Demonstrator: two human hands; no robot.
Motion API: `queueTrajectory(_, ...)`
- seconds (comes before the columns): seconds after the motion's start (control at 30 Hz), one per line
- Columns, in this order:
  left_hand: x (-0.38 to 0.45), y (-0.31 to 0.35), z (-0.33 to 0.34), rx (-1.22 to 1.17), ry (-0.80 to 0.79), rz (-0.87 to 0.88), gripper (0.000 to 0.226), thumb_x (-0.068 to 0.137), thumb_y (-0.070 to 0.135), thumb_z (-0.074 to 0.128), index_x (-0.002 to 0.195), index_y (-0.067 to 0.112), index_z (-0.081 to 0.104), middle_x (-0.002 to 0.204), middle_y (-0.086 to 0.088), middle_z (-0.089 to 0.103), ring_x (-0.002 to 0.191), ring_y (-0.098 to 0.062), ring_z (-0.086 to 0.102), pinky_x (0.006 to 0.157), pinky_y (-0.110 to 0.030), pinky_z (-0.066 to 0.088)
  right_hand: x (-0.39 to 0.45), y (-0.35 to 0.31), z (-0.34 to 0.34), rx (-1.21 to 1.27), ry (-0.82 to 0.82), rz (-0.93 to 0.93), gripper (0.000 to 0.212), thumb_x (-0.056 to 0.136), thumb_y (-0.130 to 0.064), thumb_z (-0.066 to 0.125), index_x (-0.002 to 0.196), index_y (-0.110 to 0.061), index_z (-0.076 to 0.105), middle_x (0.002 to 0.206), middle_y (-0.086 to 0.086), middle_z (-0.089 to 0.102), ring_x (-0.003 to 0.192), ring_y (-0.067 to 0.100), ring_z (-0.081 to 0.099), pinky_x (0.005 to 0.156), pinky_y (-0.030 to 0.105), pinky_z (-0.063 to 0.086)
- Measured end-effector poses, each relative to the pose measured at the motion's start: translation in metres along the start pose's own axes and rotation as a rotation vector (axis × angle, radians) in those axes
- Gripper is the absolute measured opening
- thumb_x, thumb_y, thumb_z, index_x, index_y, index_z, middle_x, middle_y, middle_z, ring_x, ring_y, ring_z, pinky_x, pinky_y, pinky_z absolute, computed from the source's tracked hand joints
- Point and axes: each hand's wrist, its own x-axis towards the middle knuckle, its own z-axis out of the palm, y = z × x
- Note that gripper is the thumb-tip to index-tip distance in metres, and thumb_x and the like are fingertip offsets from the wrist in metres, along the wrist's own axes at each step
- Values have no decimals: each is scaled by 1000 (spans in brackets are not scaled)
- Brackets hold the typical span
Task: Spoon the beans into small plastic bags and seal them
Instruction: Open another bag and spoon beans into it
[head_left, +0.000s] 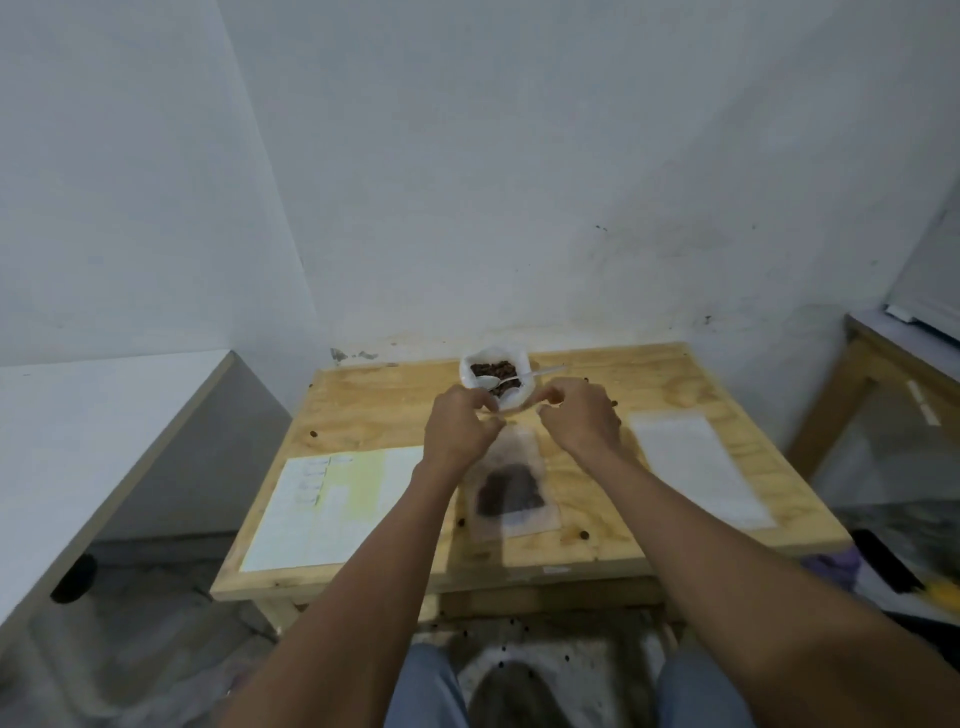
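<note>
A small clear plastic bag (511, 480) hangs over the wooden table (587, 540), with dark beans gathered in its lower half. My left hand (457, 428) and my right hand (579, 415) each pinch a side of the bag's top edge and hold it stretched between them. Behind my hands stands a white bowl (493, 376) of brown beans, and a white plastic spoon (511, 378) rests in it with its handle pointing right.
A pale yellow and white printed sheet (332, 506) lies on the table's left part, and a white sheet (696, 462) lies on the right. Loose beans are scattered on the table and on the floor below. A white counter stands left, another wooden table right.
</note>
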Motion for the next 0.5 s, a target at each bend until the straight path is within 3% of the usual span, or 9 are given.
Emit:
queueTrajectory(0.13,0,55,29,-18,-62,27,18,88,32,73,98,17,75,92,-3,74,88,-21,68,73,-33,54,6,25,-38,-55,119,94,21,86,-12,66,98,-26,76,103,-3,75,98,21,68,70,28,53)
queueTrajectory(0.23,-1,89,59,-31,-102,49,24,89,36,71,102,16,74,95,-5,74,89,-24,69,74,-35,55,6,54,-65,-165,178,185,23,90,-17,68,111,-24,72,119,4,67,121,29,54,82,37,54)
queueTrajectory(0.33,-2,117,89,-57,-128,16,31,90,34,71,109,10,70,99,-10,73,90,-27,68,69,-31,47,1,83,-87,-281,160,321,29,94,-26,67,123,-21,66,135,10,55,129,35,42,99,46,49)
queueTrajectory(0.5,-14,144,121,-83,-169,-51,41,87,29,76,116,5,63,108,-13,67,98,-30,65,69,-31,41,-10,112,-97,-267,47,449,40,97,-32,63,135,-21,57,143,11,52,135,37,40,105,46,41)
